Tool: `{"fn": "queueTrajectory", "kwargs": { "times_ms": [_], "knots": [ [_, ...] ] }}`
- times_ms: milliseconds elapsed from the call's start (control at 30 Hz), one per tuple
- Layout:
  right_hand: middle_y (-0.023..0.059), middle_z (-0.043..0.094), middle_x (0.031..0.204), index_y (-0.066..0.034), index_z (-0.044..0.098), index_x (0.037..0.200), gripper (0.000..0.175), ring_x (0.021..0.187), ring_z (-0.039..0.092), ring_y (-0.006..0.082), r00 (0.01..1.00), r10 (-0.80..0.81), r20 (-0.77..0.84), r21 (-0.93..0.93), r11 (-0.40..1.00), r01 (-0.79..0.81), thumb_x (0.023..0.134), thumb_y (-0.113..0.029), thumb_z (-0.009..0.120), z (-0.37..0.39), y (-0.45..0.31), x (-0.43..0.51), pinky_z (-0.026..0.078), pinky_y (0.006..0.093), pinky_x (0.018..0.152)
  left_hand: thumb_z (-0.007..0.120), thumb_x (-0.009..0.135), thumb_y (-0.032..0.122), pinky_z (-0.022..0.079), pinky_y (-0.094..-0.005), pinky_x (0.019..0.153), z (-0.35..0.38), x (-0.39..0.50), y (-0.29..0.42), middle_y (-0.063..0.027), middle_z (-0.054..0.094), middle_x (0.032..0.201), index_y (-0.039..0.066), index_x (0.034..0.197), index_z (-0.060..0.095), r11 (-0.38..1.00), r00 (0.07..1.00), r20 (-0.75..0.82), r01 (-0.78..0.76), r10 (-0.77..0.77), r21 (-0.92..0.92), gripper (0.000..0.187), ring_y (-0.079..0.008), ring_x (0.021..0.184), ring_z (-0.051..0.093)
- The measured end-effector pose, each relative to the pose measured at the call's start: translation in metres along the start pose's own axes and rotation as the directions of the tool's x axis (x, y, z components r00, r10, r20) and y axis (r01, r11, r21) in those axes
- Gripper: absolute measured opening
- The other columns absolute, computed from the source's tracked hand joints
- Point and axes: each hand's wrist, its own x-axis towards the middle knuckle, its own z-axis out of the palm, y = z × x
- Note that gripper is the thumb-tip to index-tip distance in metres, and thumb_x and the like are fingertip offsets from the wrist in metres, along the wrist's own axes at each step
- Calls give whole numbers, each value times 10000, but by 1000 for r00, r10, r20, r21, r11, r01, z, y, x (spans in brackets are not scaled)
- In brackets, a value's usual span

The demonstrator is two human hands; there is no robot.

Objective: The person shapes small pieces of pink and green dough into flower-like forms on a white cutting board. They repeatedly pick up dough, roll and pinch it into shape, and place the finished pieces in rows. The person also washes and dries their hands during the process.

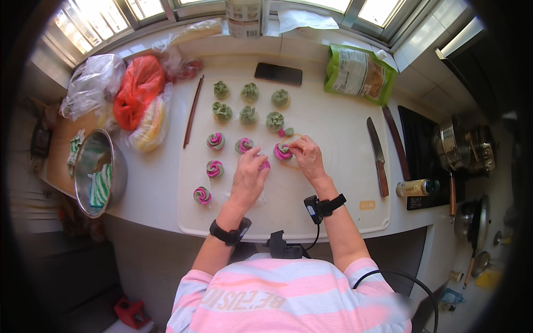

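Note:
A pink-and-green swirled dough bun [282, 152] sits on the large white board [329, 200]. The thumb and fingertips of my right hand [307, 156] pinch it at its upper right side. My left hand [249, 179] hovers to the left with bent fingers, over another pink swirled bun [264, 165] that it mostly hides; whether it grips that bun is unclear. Just beyond those fingers is a swirled bun [244, 145]. More swirled buns [215, 169] stand in a column at the left. Two small dough bits, one pink [281, 133] and one green [289, 132], lie above the right bun.
Several green pleated buns [248, 115] stand in rows behind. Dark chopsticks [193, 111] lie left, a phone [278, 74] at the back. A knife [377, 156] lies right, near a seasoning bottle [416, 187] and cooktop [410, 129]. Plastic bags [139, 91] and a metal bowl [118, 170] stand left.

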Motion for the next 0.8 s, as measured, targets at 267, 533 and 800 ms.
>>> {"fn": "queueTrajectory", "kwargs": {
  "times_ms": [267, 533, 800],
  "knots": [
    [87, 608, 792, -30, 686, 819, 61, 699, 575, 227, 992, -125, -22, -59, 991, 123, 758, -20, 688, -4, -2, -2, 464, 328, 641, 663, 775, 38, 425, -425, 963, -2, -2, -5, -220, 537, 1227, -20, 1025, 619, 1000, 999, -45, -8, 8, 9, 260, -387, 1115, 514],
    [79, 607, 792, -53, 676, 792, 66, 734, 561, 269, 969, -247, 24, -258, 935, 245, 732, -49, 703, -2, -5, 4, 448, 363, 682, 655, 781, 38, 425, -426, 967, -6, -6, -7, -214, 546, 1218, -19, 1029, 624, 1000, 999, -53, -2, 2, 7, 256, -387, 1118, 516],
    [91, 616, 774, -50, 689, 811, 57, 690, 592, 262, 999, -2, -45, -59, 998, -1, 754, -52, 688, -15, 1, -6, 462, 363, 653, 660, 775, 33, 427, -423, 966, -8, -8, -7, -214, 546, 1217, -22, 1027, 625, 1000, 999, -45, 17, -18, -12, 260, -386, 1122, 515]
  ]
}}
